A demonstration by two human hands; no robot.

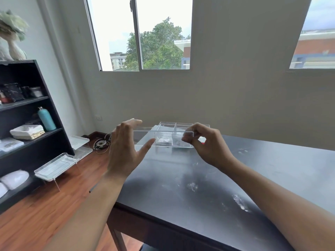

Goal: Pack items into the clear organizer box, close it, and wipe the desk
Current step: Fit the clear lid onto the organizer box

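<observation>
Clearly the lid (163, 138) is the thing the next move turns on: a clear flat panel held in the air at mid-frame, its long axis running left to right across the picture. The right hand (204, 142) pinches its right end between thumb and curled fingers. The left hand (126, 145) is spread wide at the lid's left end, thumb under the near edge and fingers by the far one, though whether it actually touches cannot be told. The box (181, 127) sits on the tabletop (235, 178) just beyond and below the lid, slightly right of it, with small pale things in its near compartments. Closing it probably calls for carrying the lid away from the person and lowering it level. Smudges on the tabletop remain unwiped.
</observation>
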